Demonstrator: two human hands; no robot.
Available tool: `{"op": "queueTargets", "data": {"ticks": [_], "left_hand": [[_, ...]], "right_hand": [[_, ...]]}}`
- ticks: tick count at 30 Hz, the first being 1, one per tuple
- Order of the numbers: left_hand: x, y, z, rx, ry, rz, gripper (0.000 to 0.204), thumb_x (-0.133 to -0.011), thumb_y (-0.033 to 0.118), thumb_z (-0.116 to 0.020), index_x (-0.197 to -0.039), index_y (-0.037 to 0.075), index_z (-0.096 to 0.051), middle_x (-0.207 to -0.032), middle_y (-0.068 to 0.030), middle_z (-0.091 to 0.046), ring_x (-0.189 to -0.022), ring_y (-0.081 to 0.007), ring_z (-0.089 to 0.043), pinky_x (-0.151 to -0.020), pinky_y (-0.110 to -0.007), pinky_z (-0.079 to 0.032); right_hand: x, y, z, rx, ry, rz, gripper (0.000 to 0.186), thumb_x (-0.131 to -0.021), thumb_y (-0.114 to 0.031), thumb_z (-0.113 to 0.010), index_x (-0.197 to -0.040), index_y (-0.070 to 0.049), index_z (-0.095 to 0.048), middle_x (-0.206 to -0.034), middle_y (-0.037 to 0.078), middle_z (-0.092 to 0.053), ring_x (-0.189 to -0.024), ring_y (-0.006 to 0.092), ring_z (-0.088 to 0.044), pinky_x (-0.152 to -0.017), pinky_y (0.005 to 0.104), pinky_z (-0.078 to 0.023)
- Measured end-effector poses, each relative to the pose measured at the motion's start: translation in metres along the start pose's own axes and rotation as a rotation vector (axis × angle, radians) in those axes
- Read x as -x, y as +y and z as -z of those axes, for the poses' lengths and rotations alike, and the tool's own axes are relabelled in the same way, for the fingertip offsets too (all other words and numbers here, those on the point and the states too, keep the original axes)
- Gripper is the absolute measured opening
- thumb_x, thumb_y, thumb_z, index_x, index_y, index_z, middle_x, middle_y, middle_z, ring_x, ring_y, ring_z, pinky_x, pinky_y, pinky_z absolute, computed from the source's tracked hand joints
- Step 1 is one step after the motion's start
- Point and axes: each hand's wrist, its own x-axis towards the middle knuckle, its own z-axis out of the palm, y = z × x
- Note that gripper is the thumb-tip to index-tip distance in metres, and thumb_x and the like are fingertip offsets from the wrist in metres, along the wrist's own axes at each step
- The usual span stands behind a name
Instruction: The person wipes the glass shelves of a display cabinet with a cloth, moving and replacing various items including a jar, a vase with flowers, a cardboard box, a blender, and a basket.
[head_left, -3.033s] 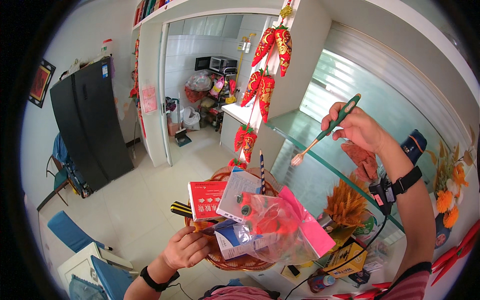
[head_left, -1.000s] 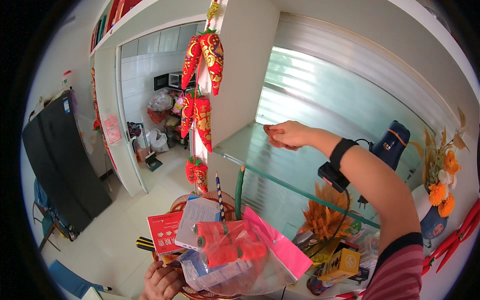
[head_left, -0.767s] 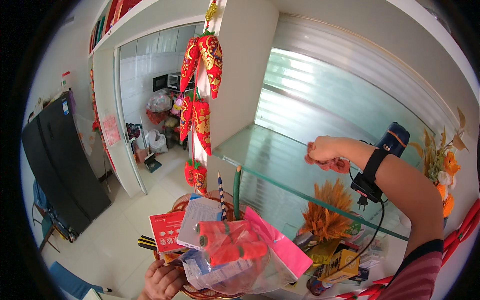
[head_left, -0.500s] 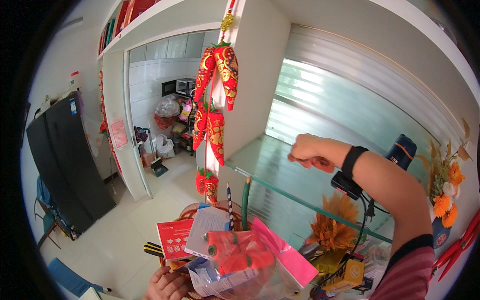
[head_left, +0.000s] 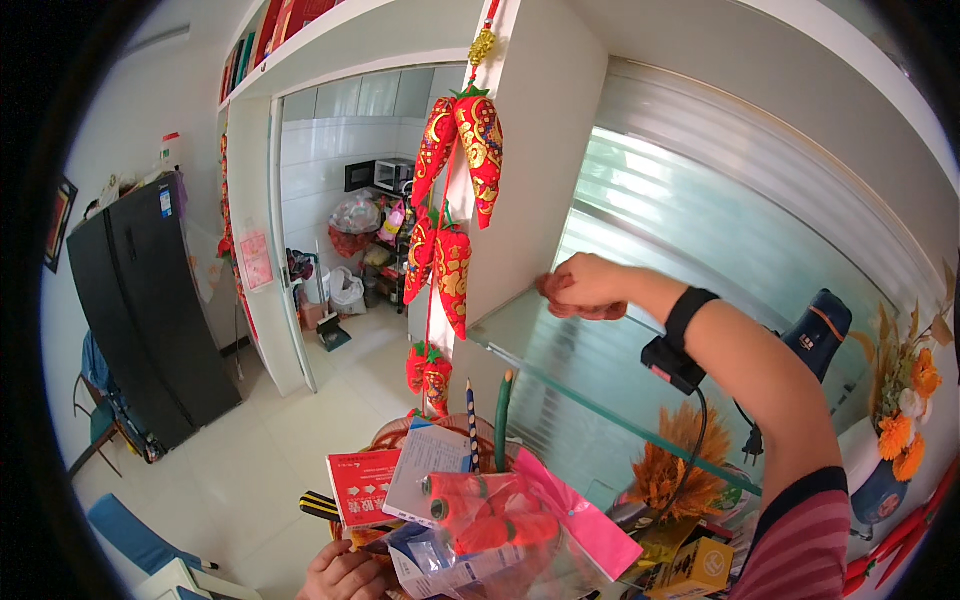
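My right hand (head_left: 590, 278) reaches over the glass shelf (head_left: 530, 335), its fingers closed on what looks like a crumpled reddish-brown cloth (head_left: 588, 311). The cloth is pressed near the shelf's left end, beside the white upright. At the lower edge, my left hand (head_left: 350, 574) is curled at the near left side of a reddish-brown woven basket (head_left: 392, 432), seemingly gripping its rim; the fingertips are partly hidden. Packed into the basket are orange-red thread spools (head_left: 490, 510) in a clear bag, a red booklet (head_left: 358, 490), a white-blue box (head_left: 430, 465) and a pink sheet (head_left: 580, 515).
Right of my arm on the shelf stand a dark blue case (head_left: 818, 335) and a black plug (head_left: 753, 445). Below the glass are dried orange stalks (head_left: 680, 460) and a yellow box (head_left: 700, 568). Red pepper ornaments (head_left: 452, 275) hang by the upright. A blue chair (head_left: 140, 535) stands lower left.
My right hand has slid left along the glass shelf with the cloth, toward the upright. My left hand stays by the basket. The whole view has shifted slightly.
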Motion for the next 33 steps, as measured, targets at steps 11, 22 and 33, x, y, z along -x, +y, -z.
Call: {"op": "queueTargets", "data": {"ticks": [11, 22, 33], "left_hand": [[-0.002, 0.005, -0.001, 0.019, -0.001, 0.043, 0.025, -0.062, 0.003, -0.068, -0.086, 0.004, -0.060, -0.093, -0.0108, -0.062, -0.089, -0.0257, -0.061, -0.088, -0.047, -0.048], [0.000, 0.010, 0.001, -0.007, 0.034, 0.052, 0.021, -0.064, 0.002, -0.068, -0.083, 0.004, -0.061, -0.092, -0.0102, -0.063, -0.088, -0.0251, -0.062, -0.089, -0.047, -0.048], [0.002, 0.015, 0.009, -0.019, 0.026, 0.067, 0.025, -0.061, 0.002, -0.069, -0.085, 0.003, -0.062, -0.092, -0.0109, -0.062, -0.087, -0.0254, -0.062, -0.089, -0.048, -0.048]], "right_hand": [[-0.022, 0.032, 0.035, 1.340, 1.076, 0.526, 0.018, -0.074, -0.008, -0.055, -0.089, -0.005, -0.065, -0.104, 0.007, -0.053, -0.101, 0.0245, -0.047, -0.065, 0.0366, -0.048], [-0.042, 0.060, -0.017, 1.536, 0.590, 0.434, 0.032, -0.075, -0.015, -0.057, -0.103, -0.004, -0.065, -0.113, 0.009, -0.054, -0.104, 0.0286, -0.049, -0.066, 0.0402, -0.051], [-0.028, 0.031, 0.041, 1.713, 0.752, 0.268, 0.027, -0.073, -0.014, -0.055, -0.097, -0.009, -0.067, -0.109, 0.005, -0.054, -0.106, 0.0300, -0.047, -0.070, 0.0429, -0.048]]}}
